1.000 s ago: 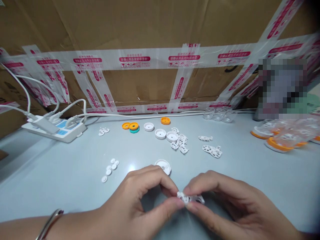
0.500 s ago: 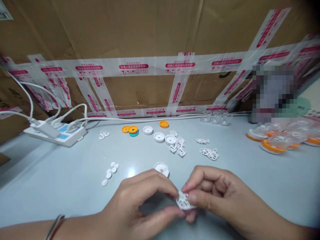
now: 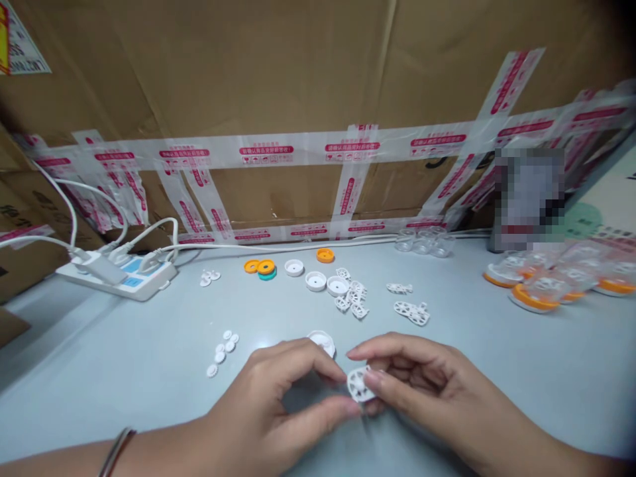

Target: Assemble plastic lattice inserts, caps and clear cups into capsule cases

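Observation:
Between my two hands is a small white openwork plastic piece point(image 3: 356, 385), rounded with spoke-like slots, raised a little above the table. My right hand point(image 3: 427, 381) pinches it, thumb across its front; the fingers behind are partly hidden. My left hand point(image 3: 278, 397) grips its left edge between thumb and fingertips. Just beyond my left fingers lies a white round plastic cup point(image 3: 322, 342), partly covered by that hand. Similar white openwork pieces point(image 3: 356, 293) are heaped farther back, with longer ones point(image 3: 412, 312) to their right.
Small white gears point(image 3: 220, 357) lie at left. White round cups point(image 3: 315, 281) and orange ones point(image 3: 325, 255) stand toward the back. A power strip point(image 3: 144, 281) with cables sits back left. Clear-domed orange-and-white assemblies point(image 3: 536, 298) stand at right. A taped cardboard box point(image 3: 298, 73) walls the back.
The openwork piece has turned so its face shows more rounded and upright. My right index finger has lifted away from its top edge. The camera view has shifted slightly.

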The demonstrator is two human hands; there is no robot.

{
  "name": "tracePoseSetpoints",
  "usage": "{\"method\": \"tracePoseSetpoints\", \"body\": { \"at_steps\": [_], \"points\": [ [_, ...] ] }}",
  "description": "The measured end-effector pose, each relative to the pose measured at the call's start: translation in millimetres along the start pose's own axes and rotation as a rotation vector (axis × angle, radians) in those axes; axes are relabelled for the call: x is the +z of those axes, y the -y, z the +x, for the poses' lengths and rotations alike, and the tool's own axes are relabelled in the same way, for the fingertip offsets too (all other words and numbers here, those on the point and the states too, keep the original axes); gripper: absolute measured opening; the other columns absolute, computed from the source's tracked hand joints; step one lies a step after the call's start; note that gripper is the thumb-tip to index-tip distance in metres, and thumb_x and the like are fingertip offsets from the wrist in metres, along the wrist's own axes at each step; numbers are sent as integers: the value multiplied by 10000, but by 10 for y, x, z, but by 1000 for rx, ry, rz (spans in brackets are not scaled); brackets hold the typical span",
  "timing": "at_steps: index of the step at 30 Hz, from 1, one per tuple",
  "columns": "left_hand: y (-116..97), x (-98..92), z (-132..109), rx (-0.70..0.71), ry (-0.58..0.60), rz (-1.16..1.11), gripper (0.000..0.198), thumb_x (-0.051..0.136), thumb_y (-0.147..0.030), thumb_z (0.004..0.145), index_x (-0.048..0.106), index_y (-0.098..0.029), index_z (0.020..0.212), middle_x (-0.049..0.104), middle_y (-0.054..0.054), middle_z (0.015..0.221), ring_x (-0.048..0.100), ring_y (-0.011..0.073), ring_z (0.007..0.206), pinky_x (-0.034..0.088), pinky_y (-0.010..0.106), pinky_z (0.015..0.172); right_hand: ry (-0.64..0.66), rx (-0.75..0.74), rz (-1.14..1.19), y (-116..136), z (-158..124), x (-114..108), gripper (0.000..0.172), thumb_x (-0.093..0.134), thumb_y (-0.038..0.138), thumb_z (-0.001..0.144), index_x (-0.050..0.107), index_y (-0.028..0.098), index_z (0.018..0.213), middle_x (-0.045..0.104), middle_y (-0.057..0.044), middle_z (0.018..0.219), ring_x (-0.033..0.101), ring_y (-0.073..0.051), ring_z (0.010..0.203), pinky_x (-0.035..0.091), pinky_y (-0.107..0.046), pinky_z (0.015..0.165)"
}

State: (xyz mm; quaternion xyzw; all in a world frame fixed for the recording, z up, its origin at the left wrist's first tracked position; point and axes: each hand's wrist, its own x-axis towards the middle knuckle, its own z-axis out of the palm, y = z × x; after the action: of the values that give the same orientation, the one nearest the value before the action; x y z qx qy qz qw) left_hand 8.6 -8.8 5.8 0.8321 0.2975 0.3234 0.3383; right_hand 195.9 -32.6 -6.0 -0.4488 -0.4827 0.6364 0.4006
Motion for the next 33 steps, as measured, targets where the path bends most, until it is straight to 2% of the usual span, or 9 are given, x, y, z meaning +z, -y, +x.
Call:
{"method": "tracePoseSetpoints", "body": {
  "at_steps": [3,7,11,15,18,20,25,29,33],
  "points": [
    [46,-134,146,75,50,207,109,520,-148,836,627,-143,821,647,33,743,598,128,700,466,224,647,-11,48,-14,2,16,-26,191,719,360,662,714,228,800,661,22,647,609,-89,614,501,-196,633],
    [196,-266,454,207,106,478,163,468,-114,847,624,-124,891,625,70,826,577,167,783,467,277,695,-45,91,-36,-28,24,-51,270,755,281,620,704,236,881,679,22,696,618,-101,671,492,-200,654],
    [366,-212,706,301,245,660,205,517,-80,806,631,-125,970,618,90,893,566,197,832,464,309,728,-53,84,-58,-38,19,-41,272,744,249,621,694,229,888,688,13,745,630,-119,728,500,-222,703],
    [426,-87,795,298,297,675,147,523,-100,817,660,-136,856,626,77,868,565,174,774,458,286,701,-59,64,-77,-28,15,-29,243,727,254,633,685,228,871,690,10,779,632,-126,758,509,-233,724],
    [362,-81,785,274,262,611,142,516,-106,820,654,-127,793,628,74,842,566,161,762,451,274,702,-44,48,-91,-20,12,-33,226,715,248,647,678,222,869,693,6,801,639,-131,778,514,-241,745],
    [262,-133,734,209,209,516,119,522,-114,807,639,-131,795,636,57,816,569,151,759,446,265,704,-25,31,-89,-14,8,-38,208,706,240,664,671,219,868,693,2,831,643,-134,806,516,-246,766],
    [-52,-268,391,-177,93,132,81,575,-195,757,613,-142,710,638,7,670,541,109,625,423,212,589,3,7,-69,-4,-2,-43,202,703,253,683,646,211,872,693,-12,902,645,-144,875,511,-259,812],
    [-131,-195,73,-426,125,-170,107,603,-227,727,597,-127,691,600,6,607,493,84,537,399,189,515,37,6,-99,-13,-16,-35,214,686,255,705,631,198,904,696,-31,931,649,-154,887,509,-273,824],
    [-71,-67,-34,-475,71,-432,106,631,-183,707,580,-131,785,599,-10,620,516,69,537,410,173,530,64,-6,-206,-13,-26,-16,183,663,250,729,641,196,903,700,-27,897,654,-154,851,512,-279,812]
  ]
}}
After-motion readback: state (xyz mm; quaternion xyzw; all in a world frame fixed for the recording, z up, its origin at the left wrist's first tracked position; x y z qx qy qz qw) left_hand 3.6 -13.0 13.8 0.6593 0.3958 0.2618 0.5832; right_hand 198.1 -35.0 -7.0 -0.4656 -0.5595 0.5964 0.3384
